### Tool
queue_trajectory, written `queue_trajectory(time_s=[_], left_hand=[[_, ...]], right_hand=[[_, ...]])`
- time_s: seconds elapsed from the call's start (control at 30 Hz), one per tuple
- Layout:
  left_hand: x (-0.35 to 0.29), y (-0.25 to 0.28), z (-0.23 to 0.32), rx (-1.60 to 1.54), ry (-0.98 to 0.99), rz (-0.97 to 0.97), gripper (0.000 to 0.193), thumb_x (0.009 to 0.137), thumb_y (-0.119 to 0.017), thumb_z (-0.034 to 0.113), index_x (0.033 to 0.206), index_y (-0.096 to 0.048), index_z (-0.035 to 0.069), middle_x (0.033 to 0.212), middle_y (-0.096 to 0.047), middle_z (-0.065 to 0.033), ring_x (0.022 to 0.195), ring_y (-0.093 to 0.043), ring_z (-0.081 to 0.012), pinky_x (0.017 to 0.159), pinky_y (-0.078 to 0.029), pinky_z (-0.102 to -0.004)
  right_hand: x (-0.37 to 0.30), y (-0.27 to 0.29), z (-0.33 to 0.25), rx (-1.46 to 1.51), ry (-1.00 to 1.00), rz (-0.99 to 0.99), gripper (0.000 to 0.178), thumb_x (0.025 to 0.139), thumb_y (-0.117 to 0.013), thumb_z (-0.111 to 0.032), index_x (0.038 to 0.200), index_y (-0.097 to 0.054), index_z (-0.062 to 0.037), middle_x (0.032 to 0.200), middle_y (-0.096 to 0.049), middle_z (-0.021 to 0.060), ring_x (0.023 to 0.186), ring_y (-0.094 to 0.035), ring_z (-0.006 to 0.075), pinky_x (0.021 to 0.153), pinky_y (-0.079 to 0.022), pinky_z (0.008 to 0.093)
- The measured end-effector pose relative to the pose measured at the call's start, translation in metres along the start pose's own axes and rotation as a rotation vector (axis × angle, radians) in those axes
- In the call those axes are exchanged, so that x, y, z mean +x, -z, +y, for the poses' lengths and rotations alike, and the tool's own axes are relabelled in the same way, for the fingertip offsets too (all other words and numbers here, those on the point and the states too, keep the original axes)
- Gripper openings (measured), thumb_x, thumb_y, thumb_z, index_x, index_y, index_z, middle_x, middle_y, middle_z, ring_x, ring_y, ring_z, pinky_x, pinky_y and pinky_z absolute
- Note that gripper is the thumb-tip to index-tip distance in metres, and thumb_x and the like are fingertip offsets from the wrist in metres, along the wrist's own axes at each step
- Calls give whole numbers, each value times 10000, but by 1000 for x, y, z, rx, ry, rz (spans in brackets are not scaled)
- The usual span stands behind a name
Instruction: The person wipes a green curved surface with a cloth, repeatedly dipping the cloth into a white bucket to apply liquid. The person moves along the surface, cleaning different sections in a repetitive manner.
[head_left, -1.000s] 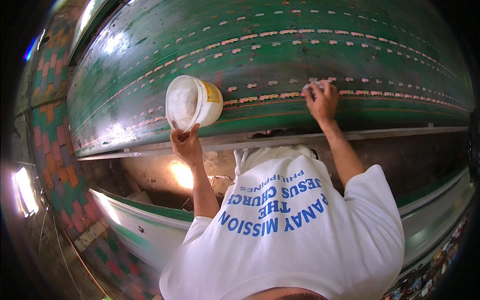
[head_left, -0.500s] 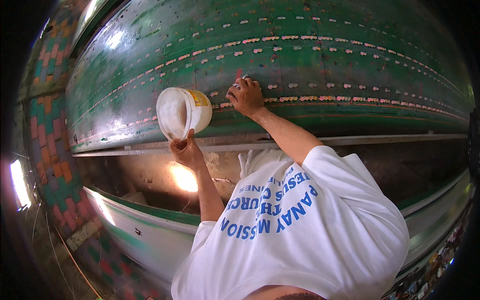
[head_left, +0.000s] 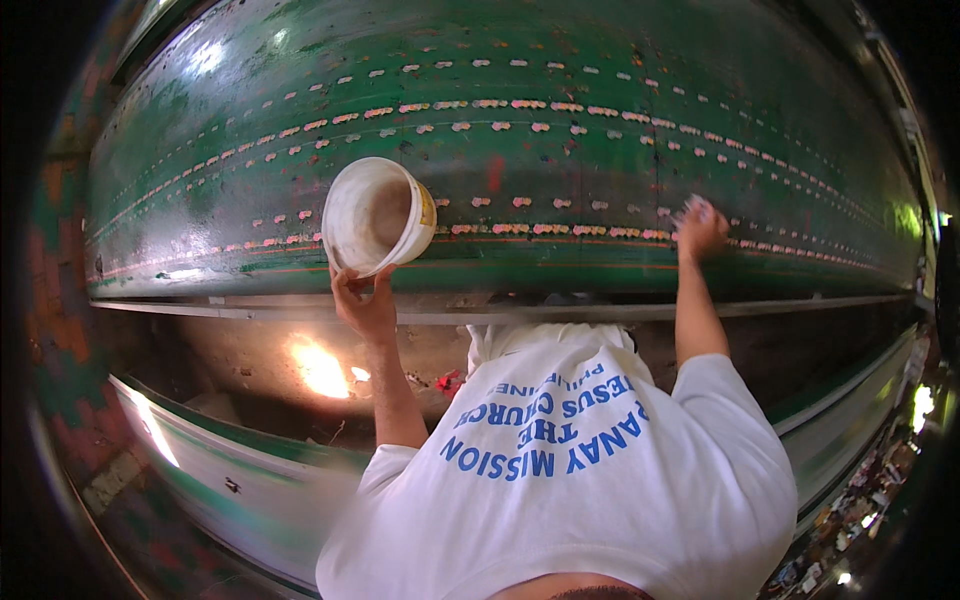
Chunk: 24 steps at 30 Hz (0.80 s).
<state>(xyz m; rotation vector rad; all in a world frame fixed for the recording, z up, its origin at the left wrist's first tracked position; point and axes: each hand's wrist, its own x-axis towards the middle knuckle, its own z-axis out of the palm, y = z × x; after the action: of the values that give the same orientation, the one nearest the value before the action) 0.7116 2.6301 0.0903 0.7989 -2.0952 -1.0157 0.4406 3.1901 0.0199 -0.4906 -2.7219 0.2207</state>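
My left hand grips a white plastic bucket by the lower edge of its rim. The bucket is tilted with its mouth toward me, a yellow label on its right side; I see only its pale inner wall. To the right, my right hand is over the nearer rows, its fingers bunched around something whitish, blurred by motion. Across a long green table run several lines of small pink and white pieces, some close together, others spaced apart.
A metal-coloured rail runs along the table's near edge. Behind me stands a second long green-edged surface. Bright light falls on the floor between them. Coloured bricks line the left, and many small loose items lie at the lower right.
My right hand has moved far to the right along the rows, away from the bucket. My left hand still holds the bucket. The view has shifted slightly.
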Motion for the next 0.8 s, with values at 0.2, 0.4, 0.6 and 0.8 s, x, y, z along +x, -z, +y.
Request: queue_trajectory(time_s=[0.2,0.4,0.6,0.8], left_hand=[[3,-10,-4,-193,-71,-38,591,824,-943,-2,1228,-512,23,1577,-511,-301,1052,-738,-247,804,-624,-327],[0,-17,-20,-178,-173,-48,598,930,-871,48,1367,-463,59,1464,-541,-234,1149,-675,-264,909,-584,-348],[14,-37,-23,-151,-212,-49,716,870,-886,19,1403,-431,166,1681,-307,-331,1495,-485,-466,1032,-596,-453],[53,-53,-21,-90,-210,-73,670,902,-870,49,1394,-422,125,1679,-289,-323,1486,-483,-469,1070,-595,-464]], right_hand=[[1,-6,-3,-357,-560,139,177,967,-738,-379,1093,-834,-299,1158,-731,82,1105,-678,310,953,-568,515],[7,-40,-152,6,103,111,170,959,-747,-349,1061,-822,-237,1101,-737,77,1050,-695,295,912,-562,475],[-66,-67,-373,495,760,-105,130,929,-771,-346,961,-797,-223,1038,-708,81,926,-694,325,800,-552,493],[-86,-58,-419,685,1044,-308,166,915,-814,-296,1078,-836,-271,1201,-693,47,1076,-648,309,919,-528,496]])
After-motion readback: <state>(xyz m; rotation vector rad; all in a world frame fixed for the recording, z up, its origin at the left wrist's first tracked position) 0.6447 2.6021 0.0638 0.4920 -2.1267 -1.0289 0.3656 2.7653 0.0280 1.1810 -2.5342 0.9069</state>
